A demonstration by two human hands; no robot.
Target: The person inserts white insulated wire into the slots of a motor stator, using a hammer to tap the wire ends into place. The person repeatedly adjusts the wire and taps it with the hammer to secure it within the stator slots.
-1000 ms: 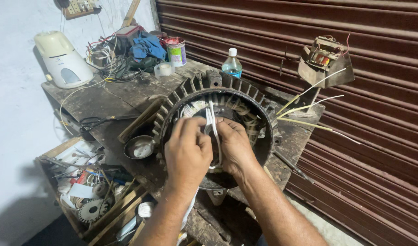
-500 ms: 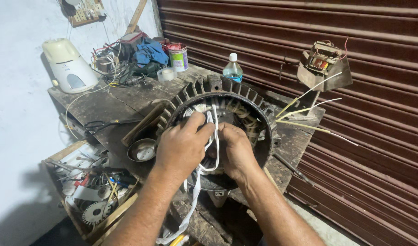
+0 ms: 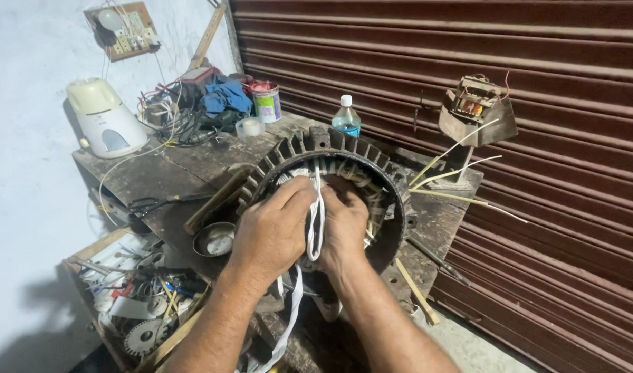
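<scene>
Scarred wooden bench [image 3: 157, 173]: left hand [image 3: 275, 228] and right hand [image 3: 344, 228] both grasping white tape [image 3: 315, 221] inside ribbed stator [image 3: 371, 173].

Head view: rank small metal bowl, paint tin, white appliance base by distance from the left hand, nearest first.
From the left hand:
1. small metal bowl – just to its left on the bench, close by.
2. paint tin – toward the back of the bench, beside the blue cloth.
3. white appliance base – far left back corner, by the wall.
</scene>
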